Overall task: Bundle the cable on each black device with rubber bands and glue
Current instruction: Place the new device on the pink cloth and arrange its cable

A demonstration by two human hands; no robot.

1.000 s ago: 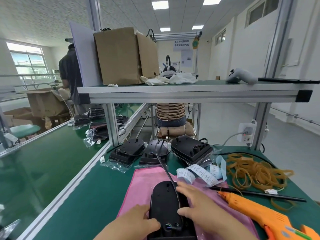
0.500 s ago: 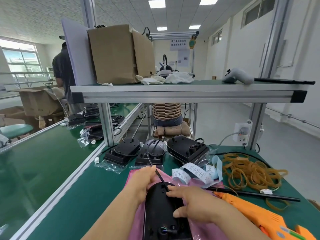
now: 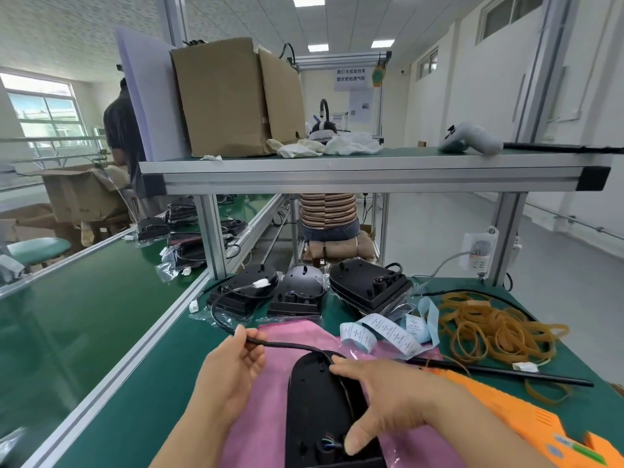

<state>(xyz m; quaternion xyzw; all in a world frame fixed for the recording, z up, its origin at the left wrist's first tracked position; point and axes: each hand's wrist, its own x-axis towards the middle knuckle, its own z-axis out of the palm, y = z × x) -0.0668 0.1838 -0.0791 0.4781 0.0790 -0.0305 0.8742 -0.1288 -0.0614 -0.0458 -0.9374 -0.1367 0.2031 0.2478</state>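
L hand (image 3: pixel 233 369) pinched springy-looking cable (image 3: pixel 290 346) at device's (image 3: pixel 314 400) 10 o'clock; R hand (image 3: pixel 381 396), fingers flat, pinned its root; prob best grip there

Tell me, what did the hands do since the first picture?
The left hand moved off the device, pinched the cable and pulled it out to the left. The right hand stayed pressing on the device. The glue gun and rubber bands did not move.

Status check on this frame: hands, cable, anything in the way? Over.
Left hand pinches the cable, stretched leftward. Right hand presses it onto the black device. Cable unbundled; rubber bands and glue gun lie untouched at right. Nothing blocking.
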